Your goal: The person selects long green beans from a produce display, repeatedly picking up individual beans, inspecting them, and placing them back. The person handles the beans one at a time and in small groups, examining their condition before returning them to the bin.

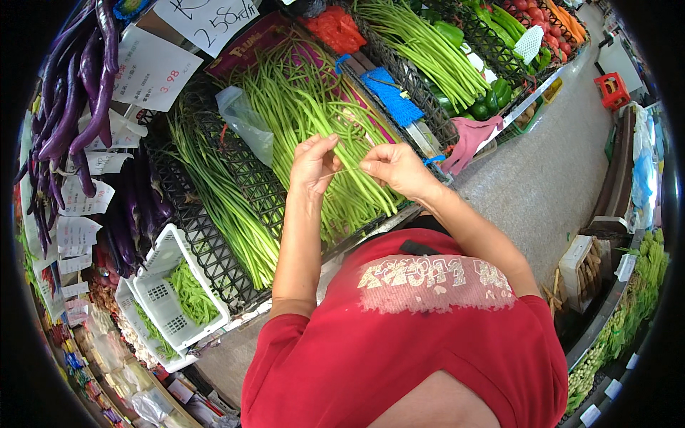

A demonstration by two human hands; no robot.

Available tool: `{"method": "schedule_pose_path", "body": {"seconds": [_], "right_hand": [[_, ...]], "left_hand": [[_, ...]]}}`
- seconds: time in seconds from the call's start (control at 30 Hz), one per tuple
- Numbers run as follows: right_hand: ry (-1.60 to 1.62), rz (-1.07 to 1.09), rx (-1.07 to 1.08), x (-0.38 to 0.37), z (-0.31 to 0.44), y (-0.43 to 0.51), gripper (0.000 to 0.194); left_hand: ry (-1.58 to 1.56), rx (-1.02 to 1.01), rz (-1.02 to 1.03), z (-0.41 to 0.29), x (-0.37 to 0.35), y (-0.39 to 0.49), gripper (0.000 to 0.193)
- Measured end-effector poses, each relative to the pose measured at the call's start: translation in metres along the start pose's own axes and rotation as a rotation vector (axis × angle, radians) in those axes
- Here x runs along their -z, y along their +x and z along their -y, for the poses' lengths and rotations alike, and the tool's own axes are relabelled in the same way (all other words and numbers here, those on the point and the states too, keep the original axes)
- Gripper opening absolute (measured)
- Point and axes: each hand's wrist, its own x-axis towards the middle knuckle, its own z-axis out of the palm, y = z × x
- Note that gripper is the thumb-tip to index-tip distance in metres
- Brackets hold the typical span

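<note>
My left hand (314,165) and my right hand (389,167) are raised over a heap of long green beans (283,101) in a crate. A thin band or strand (342,172) runs between the fingertips of both hands, across a small bunch of long beans (359,170). The left fingers are curled, with the thumb pointing up. On the right, thumb and forefinger pinch the strand's other end. Whether the left fingers also grip the beans is hard to tell. A clear plastic bag (246,124) lies on the heap, left of the hands.
Black plastic crate walls (243,187) separate the beans from garlic chives (230,214) on the left. Blue foam netting (393,96) and a pink glove (471,142) lie to the right. White baskets (182,289) with green pods stand lower left. Eggplants (93,80) hang upper left among price cards.
</note>
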Motion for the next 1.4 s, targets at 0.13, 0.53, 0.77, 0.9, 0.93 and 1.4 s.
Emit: {"method": "schedule_pose_path", "body": {"seconds": [0.13,0.53,0.77,0.9,0.93,1.4], "right_hand": [[-0.214,-0.133,0.086,0.011,0.003,-0.007,0.013],[0.143,-1.160,0.304,0.213,0.056,-0.123,0.018],[0.093,-0.120,-0.131,0.053,0.008,-0.043,0.019],[0.285,0.254,-0.251,0.017,0.006,-0.024,0.023],[0.365,0.300,-0.281,0.014,0.005,-0.021,0.024],[0.246,0.317,-0.336,0.007,0.009,-0.003,0.015]], "left_hand": [[0.008,-0.005,-0.006,0.002,0.004,0.002,0.008],[-0.180,0.017,-0.021,-0.002,0.003,-0.005,0.012],[-0.169,0.045,0.017,0.004,-0.005,0.000,0.011],[-0.113,0.000,0.017,0.001,0.001,-0.002,0.011],[-0.098,-0.019,0.017,0.001,0.002,-0.002,0.011],[0.018,-0.092,-0.017,0.000,0.005,-0.005,0.012]]}}
